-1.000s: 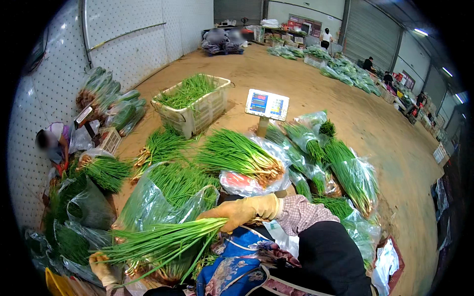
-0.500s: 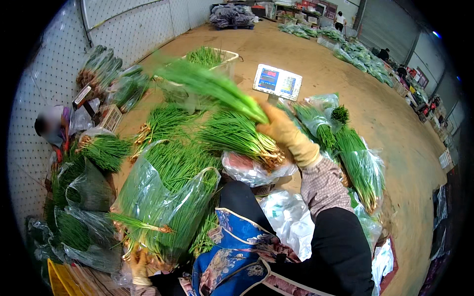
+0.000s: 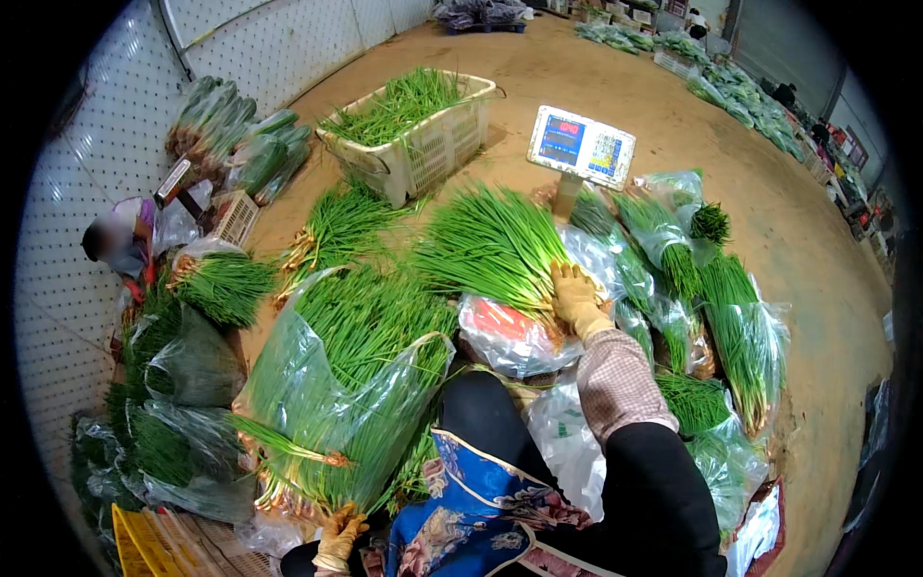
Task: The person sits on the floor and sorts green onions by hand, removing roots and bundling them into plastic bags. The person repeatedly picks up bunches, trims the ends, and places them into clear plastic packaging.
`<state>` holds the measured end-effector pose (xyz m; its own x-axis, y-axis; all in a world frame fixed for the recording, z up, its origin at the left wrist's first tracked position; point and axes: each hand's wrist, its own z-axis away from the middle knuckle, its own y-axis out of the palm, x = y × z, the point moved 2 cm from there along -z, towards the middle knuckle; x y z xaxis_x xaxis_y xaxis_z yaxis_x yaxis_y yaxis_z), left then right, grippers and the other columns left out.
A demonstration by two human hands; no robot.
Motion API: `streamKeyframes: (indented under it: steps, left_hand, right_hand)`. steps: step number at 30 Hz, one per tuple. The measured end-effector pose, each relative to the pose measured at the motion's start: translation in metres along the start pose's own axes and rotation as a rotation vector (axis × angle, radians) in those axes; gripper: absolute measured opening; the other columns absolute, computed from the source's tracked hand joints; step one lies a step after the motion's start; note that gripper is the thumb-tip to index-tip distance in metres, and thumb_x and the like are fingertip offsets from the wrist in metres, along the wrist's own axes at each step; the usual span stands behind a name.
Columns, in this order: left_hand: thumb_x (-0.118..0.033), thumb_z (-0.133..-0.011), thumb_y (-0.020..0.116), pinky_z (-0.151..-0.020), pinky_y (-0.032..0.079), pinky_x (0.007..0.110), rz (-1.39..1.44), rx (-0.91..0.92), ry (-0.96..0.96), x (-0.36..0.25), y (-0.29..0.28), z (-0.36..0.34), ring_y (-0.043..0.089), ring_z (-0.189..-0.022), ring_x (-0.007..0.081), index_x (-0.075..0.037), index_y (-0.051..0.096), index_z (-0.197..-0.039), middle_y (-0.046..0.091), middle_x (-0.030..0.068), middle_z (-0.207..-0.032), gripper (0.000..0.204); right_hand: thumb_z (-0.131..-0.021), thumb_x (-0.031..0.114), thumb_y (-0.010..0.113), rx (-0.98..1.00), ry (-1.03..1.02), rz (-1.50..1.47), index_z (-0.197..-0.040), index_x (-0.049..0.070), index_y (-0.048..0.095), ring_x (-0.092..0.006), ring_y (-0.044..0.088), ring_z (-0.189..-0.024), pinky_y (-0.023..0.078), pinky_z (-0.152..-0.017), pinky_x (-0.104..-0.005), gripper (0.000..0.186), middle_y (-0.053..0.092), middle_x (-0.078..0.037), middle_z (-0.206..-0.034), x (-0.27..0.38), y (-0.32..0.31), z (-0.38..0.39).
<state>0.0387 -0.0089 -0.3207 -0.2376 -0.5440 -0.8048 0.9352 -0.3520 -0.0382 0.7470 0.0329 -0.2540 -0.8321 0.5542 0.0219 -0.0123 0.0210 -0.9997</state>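
My right hand (image 3: 577,300), in a tan glove, lies with its fingers stretched over the pale root ends of a spring onion pile (image 3: 495,250). The pile rests on a plastic-wrapped scale platform (image 3: 514,337) in front of me, leaves pointing to the far left. Behind it stands the scale's white display (image 3: 581,147). Low at the left, my gloved left hand (image 3: 338,540) has curled fingers beside the root ends of a large clear bag (image 3: 346,385) full of spring onions; what it holds, if anything, is hidden. A small spring onion bunch (image 3: 288,440) lies across that bag.
A cream plastic crate (image 3: 437,144) of loose greens stands beyond the scale. Bagged spring onions (image 3: 740,337) lie at the right, and more bags (image 3: 187,365) at the left. A yellow crate (image 3: 144,543) is at the lower left. Another person (image 3: 125,240) is at the far left.
The spring onion bunch that my right hand was swinging through the air is now down on the scale pile. My left hand has moved right along the bag's lower end. The view has shifted.
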Motion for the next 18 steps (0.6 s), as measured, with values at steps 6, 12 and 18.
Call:
streamKeyframes:
  steps: [6,12,18]
  left_hand:
    - [-0.005,-0.092,0.051,-0.074,0.052,0.031,-0.026,0.032,-0.136,-0.02,0.026,-0.003,0.063,-0.086,0.0235,0.0,0.041,-0.13,0.06,0.0154,-0.109,0.04]
    - [-0.009,-0.093,0.051,-0.073,0.052,0.032,-0.045,0.047,-0.128,-0.028,0.028,0.013,0.064,-0.084,0.0228,0.0,0.042,-0.129,0.061,0.0156,-0.107,0.039]
    - [-0.014,-0.093,0.053,-0.079,0.05,0.033,-0.082,0.098,0.021,-0.034,0.03,0.042,0.059,-0.088,0.0212,-0.001,0.051,-0.12,0.062,0.0128,-0.107,0.031]
  right_hand:
    - [-0.072,0.025,0.063,-0.075,-0.008,-0.237,-0.14,0.003,0.023,-0.0362,0.043,-0.119,0.037,-0.099,-0.0408,0.082,0.044,-0.02,-0.128,-0.011,-0.028,0.005]
    - [-0.064,0.053,0.073,0.035,0.247,-0.247,-0.142,-0.004,0.005,-0.035,0.028,-0.133,0.025,-0.107,-0.0464,0.118,0.031,-0.024,-0.141,-0.018,-0.03,-0.015]
    - [-0.059,0.058,0.073,0.136,0.331,-0.163,-0.143,-0.003,0.007,-0.0357,0.037,-0.127,0.027,-0.104,-0.0494,0.123,0.038,-0.028,-0.133,0.011,-0.029,-0.036]
